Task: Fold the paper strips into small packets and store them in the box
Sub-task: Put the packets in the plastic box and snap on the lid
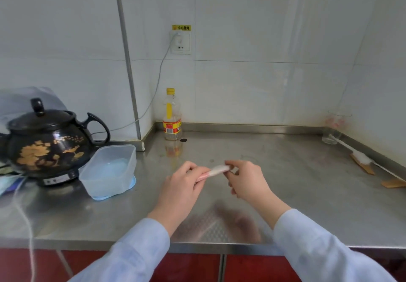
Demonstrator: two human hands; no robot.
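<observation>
Diffuse, fairly bright light with a cool cast fills the scene. The steel counter (285,171) shows a dull sheen, mirrors the bottle (172,114) faintly, and carries a smeared dark reflection near its front edge. The pot (46,141) shows small highlights. The strip (216,170), left hand (182,185) and right hand (246,178) look slightly soft. Wide-angle distortion bends the pipe (127,57) and the wall lines.

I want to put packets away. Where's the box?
In the head view the box sits on the left of the counter, next to the black pot and left of the left hand.
</observation>
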